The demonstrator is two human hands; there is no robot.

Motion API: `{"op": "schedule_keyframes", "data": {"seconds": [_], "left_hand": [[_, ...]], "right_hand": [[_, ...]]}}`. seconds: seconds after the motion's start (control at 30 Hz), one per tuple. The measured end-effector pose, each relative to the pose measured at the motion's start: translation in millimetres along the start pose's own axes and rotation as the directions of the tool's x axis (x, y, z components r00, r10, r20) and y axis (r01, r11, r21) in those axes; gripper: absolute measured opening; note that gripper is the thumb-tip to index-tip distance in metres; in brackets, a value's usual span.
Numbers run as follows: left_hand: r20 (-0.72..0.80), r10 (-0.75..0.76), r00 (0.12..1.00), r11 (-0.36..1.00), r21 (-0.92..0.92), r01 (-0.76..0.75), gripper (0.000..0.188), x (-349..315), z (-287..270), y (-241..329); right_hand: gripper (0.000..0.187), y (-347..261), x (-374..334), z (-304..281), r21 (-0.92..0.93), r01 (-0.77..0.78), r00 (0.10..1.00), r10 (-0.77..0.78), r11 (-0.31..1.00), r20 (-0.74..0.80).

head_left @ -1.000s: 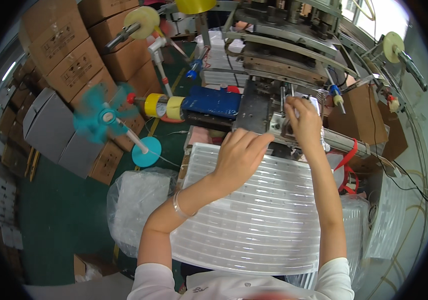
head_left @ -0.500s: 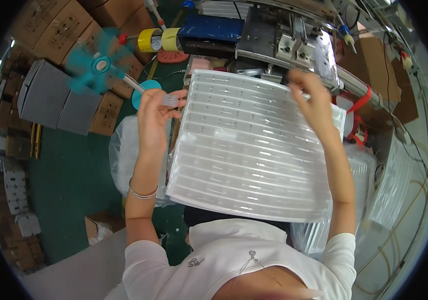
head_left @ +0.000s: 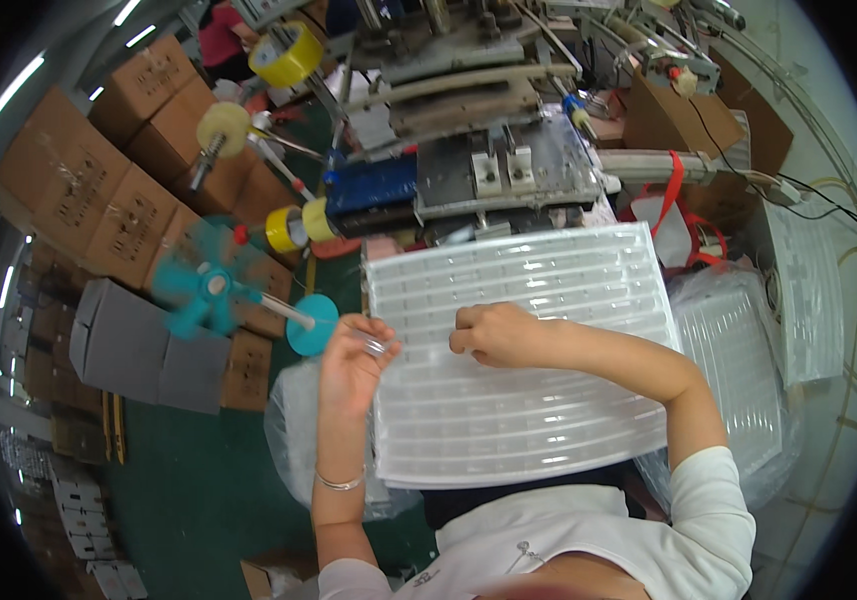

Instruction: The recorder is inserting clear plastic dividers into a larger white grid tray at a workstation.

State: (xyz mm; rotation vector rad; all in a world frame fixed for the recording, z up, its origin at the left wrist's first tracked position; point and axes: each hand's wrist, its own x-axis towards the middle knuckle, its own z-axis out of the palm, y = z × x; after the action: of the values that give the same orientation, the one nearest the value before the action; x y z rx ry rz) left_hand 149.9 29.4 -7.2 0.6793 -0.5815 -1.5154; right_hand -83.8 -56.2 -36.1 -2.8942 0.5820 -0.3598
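Note:
A big white tray (head_left: 519,420) with ridged rows of small clear plastic pieces stretches out in front of me. At its left edge my left hand (head_left: 352,368) pinches a small clear plastic piece (head_left: 375,346) between thumb and fingers. My right hand (head_left: 497,335) hangs over the left-centre part of the tray, its fingers curled down toward the rows. Whatever those fingertips hold, if anything, is hidden. Beyond the tray's far edge stands a machine with a dark metal plate (head_left: 449,175) carrying two pale metal blocks (head_left: 504,171).
A turquoise fan (head_left: 214,285) stands left of the tray, near stacked cardboard boxes (head_left: 79,180) and grey cartons (head_left: 124,340). Rolls of yellow tape (head_left: 287,229) sit at the machine's left. Bagged white trays (head_left: 734,350) lie to the right. At the far upper left another person (head_left: 227,40) is partly visible.
My right hand has come from the tray's far right edge to its left-centre rows. The left hand still pinches the clear piece. The whole view has shifted, showing more of the machine.

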Motion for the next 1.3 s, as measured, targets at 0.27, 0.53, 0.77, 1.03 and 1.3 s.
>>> {"op": "schedule_keyframes", "data": {"seconds": [0.27,0.53,0.77,1.03,1.3], "left_hand": [[0.212,0.224,0.951,0.356,0.891,-0.282,0.027,31,22,-19],[0.339,0.122,0.933,-0.024,0.94,-0.339,0.025,72,56,-38],[0.67,0.433,0.603,-0.602,0.713,-0.36,0.032,190,126,-32],[0.697,0.404,0.592,-0.397,0.717,-0.573,0.023,186,134,-26],[0.587,0.188,0.788,-0.19,0.808,-0.557,0.036,89,66,-12]], "right_hand": [[0.029,50,-11,-91,0.302,-0.173,0.932,0.255,0.938,-0.257],[0.012,79,-36,-91,0.732,-0.277,0.673,0.669,0.623,-0.316],[0.026,100,-32,-102,0.592,-0.253,0.592,0.607,0.765,-0.531],[0.022,124,18,-102,0.122,-0.327,0.536,0.291,0.937,-0.792],[0.018,164,47,-84,-0.118,-0.463,0.621,0.227,0.878,-0.75]]}}
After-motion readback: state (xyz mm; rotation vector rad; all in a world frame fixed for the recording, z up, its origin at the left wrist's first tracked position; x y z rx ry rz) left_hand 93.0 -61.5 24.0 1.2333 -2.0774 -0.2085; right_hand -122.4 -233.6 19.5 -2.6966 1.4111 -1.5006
